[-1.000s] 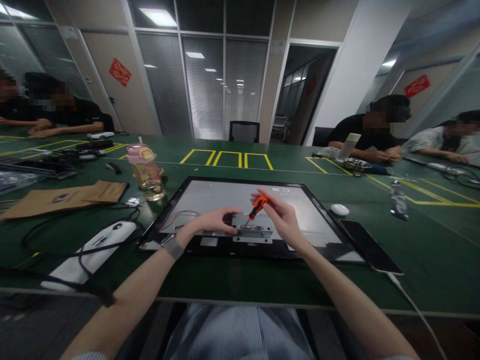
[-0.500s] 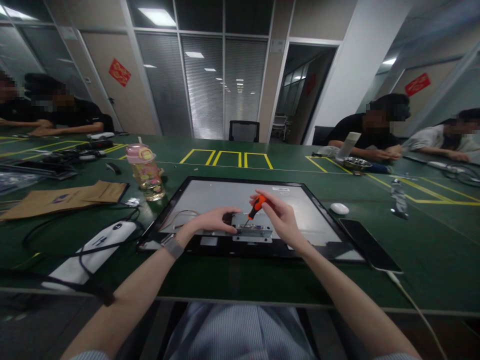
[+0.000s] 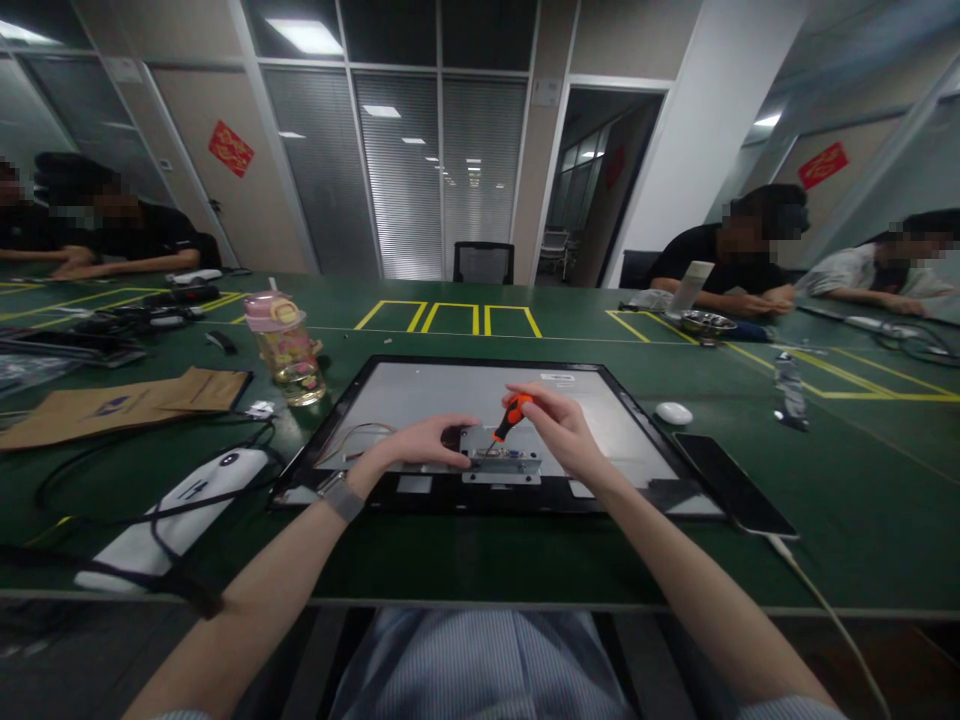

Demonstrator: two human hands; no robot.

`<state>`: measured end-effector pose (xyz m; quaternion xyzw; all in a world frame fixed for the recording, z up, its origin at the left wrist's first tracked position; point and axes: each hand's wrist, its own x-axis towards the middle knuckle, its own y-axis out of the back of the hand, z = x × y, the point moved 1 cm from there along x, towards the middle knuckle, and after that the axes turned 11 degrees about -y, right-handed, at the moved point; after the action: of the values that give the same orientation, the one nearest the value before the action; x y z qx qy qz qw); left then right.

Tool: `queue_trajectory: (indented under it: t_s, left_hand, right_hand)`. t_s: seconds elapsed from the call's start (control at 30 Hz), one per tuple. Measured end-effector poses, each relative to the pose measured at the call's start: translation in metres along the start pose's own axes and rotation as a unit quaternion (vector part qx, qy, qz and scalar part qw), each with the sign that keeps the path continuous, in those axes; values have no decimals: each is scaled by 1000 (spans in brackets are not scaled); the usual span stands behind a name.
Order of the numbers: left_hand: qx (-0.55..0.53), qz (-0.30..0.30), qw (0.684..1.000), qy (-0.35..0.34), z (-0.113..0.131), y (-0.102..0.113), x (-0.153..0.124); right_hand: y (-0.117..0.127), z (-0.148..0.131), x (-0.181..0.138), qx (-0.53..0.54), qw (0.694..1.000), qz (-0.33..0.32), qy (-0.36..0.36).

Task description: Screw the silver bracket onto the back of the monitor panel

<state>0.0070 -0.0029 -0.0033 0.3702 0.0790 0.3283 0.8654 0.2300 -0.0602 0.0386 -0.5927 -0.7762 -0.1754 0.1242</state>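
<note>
My right hand [image 3: 564, 432] grips an orange and black screwdriver [image 3: 514, 414] by its handle. Its thin shaft slants down and left to a metal bracket [image 3: 501, 478] with connectors on it. At the bracket's left end is my left hand [image 3: 427, 440], thumb and fingers curled around that edge and holding it; some of the fingertips are hidden. The bracket sits on the near side of a flat display panel [image 3: 390, 392] with a grey back and black frame, lying on the table. Where exactly the screwdriver's tip meets the bracket is too small to tell.
A white power bank-like case [image 3: 176, 515] with black cables lies left, near a brown paper bag [image 3: 124, 405] and a pink-lided bottle [image 3: 285, 350]. On the right are a phone [image 3: 735, 483] with a cable and a white earbud case [image 3: 673, 413]. Other people sit across the green table [image 3: 450, 560].
The view has shifted slightly. Both hands, the screwdriver and the bracket keep nearly the same places relative to the panel.
</note>
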Motion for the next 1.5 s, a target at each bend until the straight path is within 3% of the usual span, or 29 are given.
queue_trajectory:
  t_s: [0.43, 0.63, 0.83, 1.07, 1.27, 1.5]
  left_hand:
    - [-2, -5, 1000, -5, -1, 0, -1]
    - [-11, -3, 1000, -11, -6, -1, -1]
    - [-10, 0, 1000, -21, -6, -2, 0]
    - [-10, -1, 1000, -16, -4, -1, -1]
    - [-6, 1, 1000, -12, -4, -1, -1]
    - [3, -1, 1000, 0, -1, 0, -1]
  right_hand:
    - [4, 2, 1, -37, 998, 39, 12]
    - [-5, -12, -5, -69, 997, -5, 36]
    - [-11, -13, -7, -42, 998, 25, 43]
    - [-10, -16, -9, -71, 996, -4, 56]
    - [-9, -4, -6, -71, 989, 104, 73]
    - [-5, -6, -5, -71, 997, 18, 39]
